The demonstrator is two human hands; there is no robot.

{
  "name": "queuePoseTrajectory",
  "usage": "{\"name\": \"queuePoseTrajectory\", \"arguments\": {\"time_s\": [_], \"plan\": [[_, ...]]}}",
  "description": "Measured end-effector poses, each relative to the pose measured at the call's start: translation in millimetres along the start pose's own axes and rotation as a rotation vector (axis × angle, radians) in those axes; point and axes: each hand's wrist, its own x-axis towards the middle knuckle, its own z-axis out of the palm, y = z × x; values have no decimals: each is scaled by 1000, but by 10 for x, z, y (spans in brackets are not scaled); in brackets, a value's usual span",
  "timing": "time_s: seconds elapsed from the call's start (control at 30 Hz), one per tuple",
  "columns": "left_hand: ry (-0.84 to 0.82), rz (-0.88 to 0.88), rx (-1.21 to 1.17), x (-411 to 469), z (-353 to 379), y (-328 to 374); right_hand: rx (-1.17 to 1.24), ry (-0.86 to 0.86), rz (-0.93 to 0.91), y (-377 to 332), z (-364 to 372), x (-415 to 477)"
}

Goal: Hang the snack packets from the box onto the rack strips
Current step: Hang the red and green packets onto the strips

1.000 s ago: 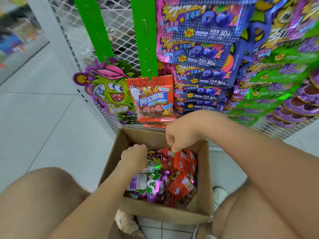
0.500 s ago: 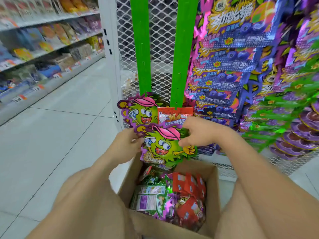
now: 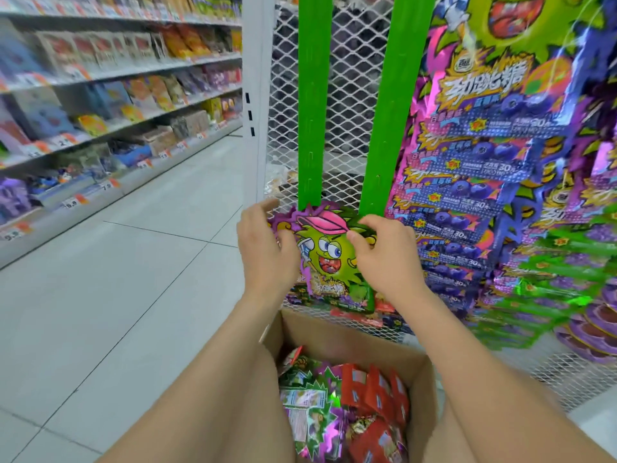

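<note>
The left hand [image 3: 267, 252] is gripping the packet [image 3: 329, 262] by one edge and the right hand [image 3: 389, 262] is pinching the other. The strip [image 3: 310, 128] above is meeting its top, hooking unclear. Forearms are partly hiding the box [image 3: 347, 332] below.

A: Box location?
B: Open cardboard box [image 3: 354, 335] sits in front of the white wire-mesh panel [image 3: 360, 61].
A: Strips?
B: Two green plastic strips [image 3: 309, 111] hang on the mesh. Spiky cartoon-face foil packet [image 3: 329, 255] at their lower ends, between left hand [image 3: 267, 252] and right hand [image 3: 387, 259].
</note>
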Motion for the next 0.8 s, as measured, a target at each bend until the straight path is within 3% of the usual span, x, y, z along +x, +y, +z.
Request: {"name": "queuePoseTrajectory", "arguments": {"time_s": [0.13, 0.27, 0.37, 0.5, 0.67, 0.8], "plan": [[-55, 70, -96, 298, 192, 291, 24, 146, -52, -87, 33, 17], [-69, -94, -214, 507, 344, 456, 12, 210, -107, -116, 73, 78], [-76, -199, -167, 603, 342, 509, 7, 230, -126, -177, 99, 120], [-170, -220, -28, 663, 206, 503, 45, 287, -76, -318, 149, 161], [-360, -244, -201, 661, -6, 351, 100, 305, 24, -452, 177, 193], [-379, -210, -314, 580, -128, 415, 208, 341, 13, -517, 173, 207]]}}
